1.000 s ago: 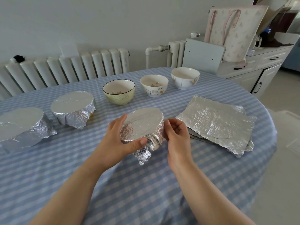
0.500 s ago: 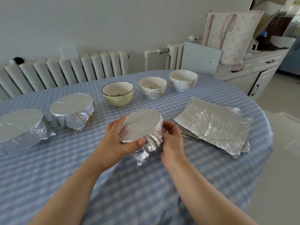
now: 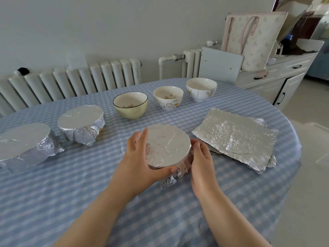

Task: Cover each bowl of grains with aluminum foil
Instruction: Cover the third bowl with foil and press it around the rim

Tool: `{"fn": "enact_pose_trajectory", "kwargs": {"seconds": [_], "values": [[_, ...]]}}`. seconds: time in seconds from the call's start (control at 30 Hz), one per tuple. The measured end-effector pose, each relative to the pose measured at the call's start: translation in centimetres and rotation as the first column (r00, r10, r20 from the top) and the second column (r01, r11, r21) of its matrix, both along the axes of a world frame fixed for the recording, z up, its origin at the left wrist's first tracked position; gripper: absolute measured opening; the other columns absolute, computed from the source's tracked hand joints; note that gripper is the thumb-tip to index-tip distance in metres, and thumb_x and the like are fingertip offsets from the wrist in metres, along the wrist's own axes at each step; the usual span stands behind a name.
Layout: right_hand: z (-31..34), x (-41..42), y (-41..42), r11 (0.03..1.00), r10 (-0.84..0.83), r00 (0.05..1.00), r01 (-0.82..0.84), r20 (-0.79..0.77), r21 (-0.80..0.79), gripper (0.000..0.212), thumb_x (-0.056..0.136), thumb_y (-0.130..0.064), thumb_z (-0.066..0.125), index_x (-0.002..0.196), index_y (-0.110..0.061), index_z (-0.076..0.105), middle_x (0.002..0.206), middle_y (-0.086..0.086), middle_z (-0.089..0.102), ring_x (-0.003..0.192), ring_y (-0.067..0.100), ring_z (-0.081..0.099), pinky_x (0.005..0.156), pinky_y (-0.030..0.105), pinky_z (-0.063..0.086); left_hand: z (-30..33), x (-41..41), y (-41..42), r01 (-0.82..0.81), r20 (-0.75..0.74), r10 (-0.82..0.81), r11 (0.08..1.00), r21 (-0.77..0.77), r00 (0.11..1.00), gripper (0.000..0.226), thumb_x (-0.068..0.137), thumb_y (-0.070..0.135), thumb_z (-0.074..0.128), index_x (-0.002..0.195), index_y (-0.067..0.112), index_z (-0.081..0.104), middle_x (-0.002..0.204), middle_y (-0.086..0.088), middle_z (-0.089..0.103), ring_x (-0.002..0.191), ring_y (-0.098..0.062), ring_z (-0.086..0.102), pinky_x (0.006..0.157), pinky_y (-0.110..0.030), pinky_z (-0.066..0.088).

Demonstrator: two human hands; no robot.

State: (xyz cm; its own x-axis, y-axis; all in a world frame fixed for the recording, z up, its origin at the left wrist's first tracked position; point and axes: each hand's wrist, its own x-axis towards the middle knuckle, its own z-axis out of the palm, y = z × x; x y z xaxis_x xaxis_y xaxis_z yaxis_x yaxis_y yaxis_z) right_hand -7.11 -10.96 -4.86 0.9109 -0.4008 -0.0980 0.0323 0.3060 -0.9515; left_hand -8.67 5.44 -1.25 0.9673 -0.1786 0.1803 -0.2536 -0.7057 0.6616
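Foil-capped and crimped, two finished bowls sit toward the left edge of the checked-cloth worktop [image 3: 53, 202]: a large foil-covered bowl [image 3: 25, 141] nearest that edge and a smaller covered bowl [image 3: 81, 123] just beside it, their contents hidden. At the middle, a person works on a third covered bowl [image 3: 167, 145]. The left hand [image 3: 140, 166] curls round its near and left side, thumb pressed on the foil skirt, apparently steadying the bowl while the wrap is tightened. The right hand [image 3: 201, 157] cups the opposite side, fingers bent against the foil, seemingly moulding it under the rim; a loose crumpled tail pokes out below. Behind, along the far edge, three bowls stand uncovered in a row: a green bowl [image 3: 130, 106] with a few grains at the bottom, a cartoon-printed bowl [image 3: 168, 98] also holding a few grains, and a white bowl [image 3: 201, 89] whose contents cannot be made out. Toward the right edge, a stack of foil sheets [image 3: 235, 138] lies flat within reach, presumably for those three.
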Motion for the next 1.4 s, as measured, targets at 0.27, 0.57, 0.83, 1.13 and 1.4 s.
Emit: {"fn": "enact_pose_trajectory", "kwargs": {"seconds": [0.27,0.57,0.83,1.13,1.4], "values": [[-0.2,0.1,-0.3,0.971,0.044,0.998,-0.053,-0.041,-0.234,0.041,0.100,-0.046,0.041,0.088,-0.009,0.055,0.078,0.004,0.058,0.073,0.015,0.053,0.074,0.041,0.045,-0.1,-0.1,-0.1,-0.015,-0.006,0.015,1.000,0.022,1.000,0.130,0.052,0.081,0.069,0.152,0.036,0.001,0.153,0.019,0.002,0.135,-0.006,0.028,0.097,-0.022,0.029],[0.6,0.9,-0.3,0.982,0.006,1.000,-0.009,-0.020,-0.188,0.019,0.101,-0.016,0.044,0.097,-0.023,0.061,0.100,0.001,0.068,0.089,0.013,0.063,0.082,0.036,0.051,0.1,-0.2,-0.1,-0.030,-0.015,0.030,0.999,0.039,0.999,0.125,0.055,0.078,0.070,0.152,0.037,0.003,0.155,0.016,0.001,0.139,-0.011,0.028,0.098,-0.023,0.030],[0.9,0.9,-0.2,0.997,0.046,0.998,-0.048,-0.038,-0.054,0.021,0.101,-0.012,0.043,0.097,-0.020,0.062,0.093,0.002,0.069,0.079,0.012,0.063,0.070,0.029,0.051,0.1,-0.2,-0.3,-0.036,-0.009,0.037,0.999,0.034,0.999,0.124,0.056,0.077,0.069,0.152,0.038,0.002,0.154,0.015,0.001,0.139,-0.011,0.028,0.098,-0.024,0.031],[1.0,1.6,-0.3,0.992,0.079,0.991,-0.089,-0.109,-0.086,0.030,0.094,0.003,0.043,0.101,-0.021,0.060,0.095,0.002,0.071,0.088,0.018,0.067,0.070,0.029,0.053,0.1,-0.3,-0.4,-0.054,-0.009,0.054,0.998,0.038,0.998,0.128,0.048,0.084,0.061,0.152,0.037,0.004,0.157,0.012,0.000,0.139,-0.012,0.029,0.103,-0.029,0.034],[1.2,2.0,-1.0,0.950,0.139,0.978,-0.176,-0.157,-0.257,0.030,0.090,0.004,0.043,0.103,-0.015,0.062,0.088,-0.004,0.069,0.073,0.007,0.064,0.053,0.011,0.047,0.1,-0.2,-0.4,-0.051,0.002,0.051,0.998,0.036,0.999,0.129,0.049,0.084,0.062,0.152,0.036,0.002,0.155,0.014,0.002,0.138,-0.011,0.029,0.105,-0.030,0.034]]}}
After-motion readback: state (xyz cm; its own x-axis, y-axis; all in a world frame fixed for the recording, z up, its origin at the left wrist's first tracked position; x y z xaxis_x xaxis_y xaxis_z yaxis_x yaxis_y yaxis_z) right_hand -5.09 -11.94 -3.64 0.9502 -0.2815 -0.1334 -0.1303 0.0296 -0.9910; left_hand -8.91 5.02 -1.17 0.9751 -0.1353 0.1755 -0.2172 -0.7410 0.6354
